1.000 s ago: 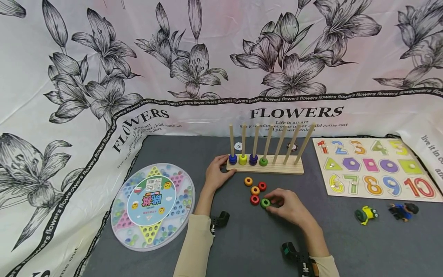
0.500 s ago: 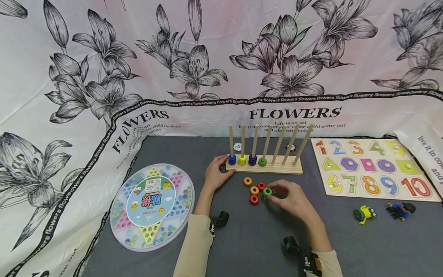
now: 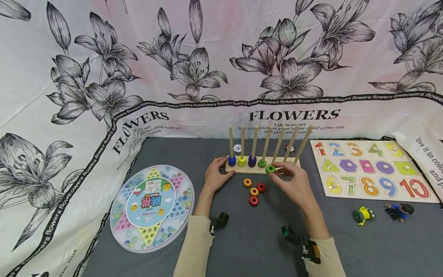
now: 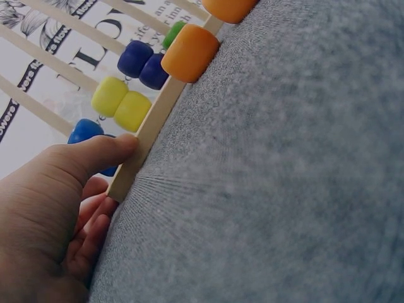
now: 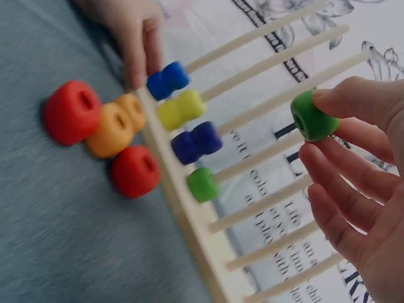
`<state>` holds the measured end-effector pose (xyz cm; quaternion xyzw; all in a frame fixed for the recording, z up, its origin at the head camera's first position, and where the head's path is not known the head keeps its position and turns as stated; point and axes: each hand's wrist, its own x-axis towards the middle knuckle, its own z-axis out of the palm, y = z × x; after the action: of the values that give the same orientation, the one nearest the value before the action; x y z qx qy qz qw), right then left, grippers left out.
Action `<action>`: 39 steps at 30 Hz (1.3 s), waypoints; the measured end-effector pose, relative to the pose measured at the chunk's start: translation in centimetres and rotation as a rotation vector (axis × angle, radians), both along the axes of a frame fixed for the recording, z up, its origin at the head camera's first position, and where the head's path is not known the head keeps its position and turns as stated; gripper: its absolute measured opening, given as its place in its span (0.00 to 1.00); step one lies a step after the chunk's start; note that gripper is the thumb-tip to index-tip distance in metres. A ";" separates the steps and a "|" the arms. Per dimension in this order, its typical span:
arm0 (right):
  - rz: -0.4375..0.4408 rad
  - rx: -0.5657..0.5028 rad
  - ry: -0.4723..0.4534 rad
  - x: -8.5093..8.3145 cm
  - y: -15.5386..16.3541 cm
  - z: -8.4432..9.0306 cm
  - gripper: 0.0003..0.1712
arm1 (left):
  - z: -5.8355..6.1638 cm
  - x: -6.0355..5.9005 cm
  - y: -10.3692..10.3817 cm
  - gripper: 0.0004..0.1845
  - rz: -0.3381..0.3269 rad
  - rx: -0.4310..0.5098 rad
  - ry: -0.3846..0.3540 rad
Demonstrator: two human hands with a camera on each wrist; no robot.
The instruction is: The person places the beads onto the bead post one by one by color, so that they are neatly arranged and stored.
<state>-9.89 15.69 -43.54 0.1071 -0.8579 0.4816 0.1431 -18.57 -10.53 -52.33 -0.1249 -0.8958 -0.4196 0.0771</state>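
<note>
My left hand grips the left end of a wooden peg stand, thumb on the front edge and fingers at its end. Upright pegs carry a blue pair of beads, a yellow pair, a dark blue pair and a single green bead; the remaining pegs are bare. Between thumb and fingertips, my right hand pinches another green bead, its hole showing. In the right wrist view this bead is raised beside the pegs, up from the base.
Orange beads and red beads lie in front of the stand. To the left is a round marble game board. A number puzzle board, a frog figure and a small doll lie right.
My right hand has lifted the green bead from beside the loose beads and moved it away from me to the stand's front. My left hand keeps its hold on the stand.
</note>
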 end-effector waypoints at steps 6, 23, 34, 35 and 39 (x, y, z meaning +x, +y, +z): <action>-0.038 -0.035 0.116 -1.2 -0.6 2.0 0.18 | -0.1 -0.1 0.0 0.30 -0.005 0.001 0.007; -0.214 -0.158 0.351 -4.6 -2.5 8.0 0.18 | -0.2 -0.1 -0.2 0.31 -0.010 -0.012 0.019; -0.273 -0.054 0.354 -5.4 -3.3 8.7 0.16 | -0.2 0.0 -0.2 0.31 -0.012 -0.004 0.012; -0.274 -0.051 0.355 -5.5 -3.3 8.7 0.16 | -0.2 -0.1 -0.2 0.31 -0.012 -0.005 0.015; -0.281 -0.039 0.351 -5.7 -3.4 8.7 0.15 | -0.2 -0.1 -0.2 0.30 -0.014 -0.005 0.028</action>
<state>-15.54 12.31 -34.88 0.0660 -0.8168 0.4475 0.3581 -18.69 -10.73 -52.53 -0.1371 -0.8947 -0.4163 0.0862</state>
